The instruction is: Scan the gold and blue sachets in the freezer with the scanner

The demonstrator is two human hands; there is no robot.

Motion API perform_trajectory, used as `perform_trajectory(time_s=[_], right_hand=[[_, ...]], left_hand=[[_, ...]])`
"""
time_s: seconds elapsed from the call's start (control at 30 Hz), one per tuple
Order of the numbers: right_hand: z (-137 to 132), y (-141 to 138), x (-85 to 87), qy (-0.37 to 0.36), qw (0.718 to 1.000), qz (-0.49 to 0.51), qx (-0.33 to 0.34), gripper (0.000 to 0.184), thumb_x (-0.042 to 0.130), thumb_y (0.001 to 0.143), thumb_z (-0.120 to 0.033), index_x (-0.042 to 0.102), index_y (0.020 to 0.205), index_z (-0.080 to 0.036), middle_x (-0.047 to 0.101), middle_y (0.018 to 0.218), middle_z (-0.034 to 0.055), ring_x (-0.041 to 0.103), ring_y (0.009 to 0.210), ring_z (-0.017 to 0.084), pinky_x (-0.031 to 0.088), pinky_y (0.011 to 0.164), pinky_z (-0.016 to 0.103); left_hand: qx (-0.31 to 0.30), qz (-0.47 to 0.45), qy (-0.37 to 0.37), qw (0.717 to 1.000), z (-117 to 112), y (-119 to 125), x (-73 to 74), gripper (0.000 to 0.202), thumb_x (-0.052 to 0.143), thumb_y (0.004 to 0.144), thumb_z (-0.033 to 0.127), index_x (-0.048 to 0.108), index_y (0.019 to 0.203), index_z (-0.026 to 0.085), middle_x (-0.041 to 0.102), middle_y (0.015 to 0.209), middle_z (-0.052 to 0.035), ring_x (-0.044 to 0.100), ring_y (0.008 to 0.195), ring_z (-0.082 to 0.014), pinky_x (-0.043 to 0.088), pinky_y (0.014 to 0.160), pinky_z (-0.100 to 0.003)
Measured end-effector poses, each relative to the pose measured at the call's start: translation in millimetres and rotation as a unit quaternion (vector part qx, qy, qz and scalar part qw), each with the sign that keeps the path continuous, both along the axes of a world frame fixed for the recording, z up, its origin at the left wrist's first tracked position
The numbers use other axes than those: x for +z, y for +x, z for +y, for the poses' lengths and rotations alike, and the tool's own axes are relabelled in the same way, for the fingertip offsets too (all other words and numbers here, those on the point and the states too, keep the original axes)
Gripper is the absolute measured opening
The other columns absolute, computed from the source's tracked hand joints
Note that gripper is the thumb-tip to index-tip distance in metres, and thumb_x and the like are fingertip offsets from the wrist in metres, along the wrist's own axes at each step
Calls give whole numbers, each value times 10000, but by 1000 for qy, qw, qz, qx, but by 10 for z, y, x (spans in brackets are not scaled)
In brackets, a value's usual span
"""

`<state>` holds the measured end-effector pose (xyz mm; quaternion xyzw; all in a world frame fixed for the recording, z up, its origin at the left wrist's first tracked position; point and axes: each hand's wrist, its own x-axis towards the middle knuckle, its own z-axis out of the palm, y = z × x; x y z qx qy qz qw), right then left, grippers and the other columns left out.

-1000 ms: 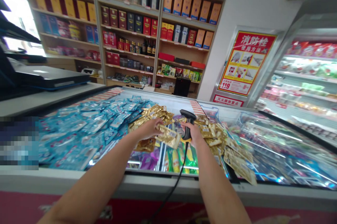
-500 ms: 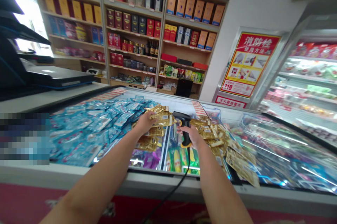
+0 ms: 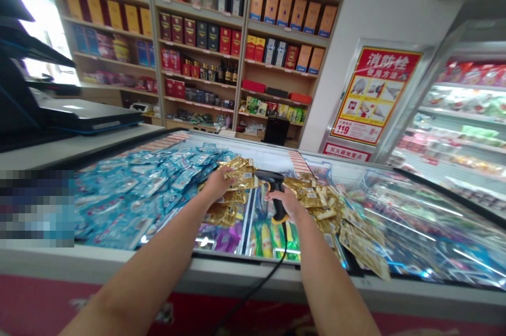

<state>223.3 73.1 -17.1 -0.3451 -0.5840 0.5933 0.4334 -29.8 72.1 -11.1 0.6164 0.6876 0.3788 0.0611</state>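
My right hand (image 3: 290, 204) grips a black corded barcode scanner (image 3: 273, 183), its head turned left toward a pile of gold snack packets (image 3: 239, 178) on the glass lid of a chest freezer (image 3: 276, 278). My left hand (image 3: 216, 184) rests on that gold pile with its fingers closed round a gold packet (image 3: 242, 182) held in front of the scanner. More gold packets (image 3: 336, 215) lie scattered to the right of the scanner. A large heap of blue packets (image 3: 150, 183) covers the lid to the left.
A black till and screen (image 3: 59, 115) sit on the counter at the left. Shelves of boxed goods and bottles (image 3: 205, 41) line the back wall. A red poster (image 3: 371, 96) stands at the right, beside an open chiller cabinet (image 3: 458, 125).
My left hand has carried the gold packet up and back onto the gold pile. The scanner has turned from upright to pointing left, and my right hand has shifted slightly left.
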Motion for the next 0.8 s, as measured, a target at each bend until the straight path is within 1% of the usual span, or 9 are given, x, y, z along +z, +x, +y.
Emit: perform_trajectory(time_s=[0.17,0.33,0.4,0.5,0.53,0.57,0.67,0.73,0.8], right_hand=[[-8,7,7,8,1000,-13,-3,147,667,606,-260,659,712,-158,671,693,43,607,685,165,445,701,283],[2,7,-5,4,1000,-5,-3,172,678,616,-273,653,737,-155,671,694,43,619,693,166,447,711,279],[3,2,-8,1,1000,4,-9,188,686,618,-282,649,752,-155,673,695,41,625,689,165,452,710,279],[-5,-13,-8,-8,1000,19,-10,209,690,623,-290,651,778,-155,688,757,50,628,670,157,463,675,272],[-10,-19,-8,-16,999,26,-8,223,692,622,-290,652,796,-157,694,797,55,630,665,155,469,666,273],[-15,-25,-10,-26,999,34,-3,242,696,620,-290,653,820,-160,698,844,59,637,668,156,477,661,276],[-36,-40,-21,-58,997,50,24,294,713,618,-296,653,878,-173,694,920,64,660,717,179,496,651,281],[-58,-48,-27,-77,994,50,54,304,719,624,-305,655,887,-167,694,890,69,671,761,198,502,652,277],[-81,-61,-25,-95,991,49,81,300,722,625,-304,658,874,-150,692,850,76,675,783,208,507,668,278]], left_hand=[[-1,3,12,1000,30,-20,-23,425,605,739,408,599,1088,167,667,967,-66,606,827,-209,427,703,-266],[9,14,-14,1000,-37,27,21,469,585,748,446,599,1137,184,685,907,-53,623,772,-208,441,684,-269],[-45,44,-17,998,-80,75,51,430,571,758,453,642,1095,197,693,937,-56,628,816,-211,446,721,-265],[-173,99,-7,980,-114,114,90,343,498,810,444,708,961,219,703,977,-53,624,901,-212,437,805,-263],[-191,110,-2,975,-118,105,103,343,471,827,434,714,947,223,706,978,-52,622,917,-213,432,825,-268],[-188,117,4,975,-121,85,116,345,459,833,425,714,953,224,707,987,-53,619,933,-215,427,841,-273],[-133,138,-3,981,-153,-24,155,360,538,773,440,696,1015,225,689,1055,-64,596,996,-231,411,880,-287],[-114,175,-56,976,-201,-89,171,459,646,656,494,687,1037,241,674,1081,-69,570,1036,-268,403,904,-322],[-108,220,-110,963,-255,-113,178,580,719,531,533,681,1042,262,656,1104,-77,530,1084,-318,395,918,-380]])
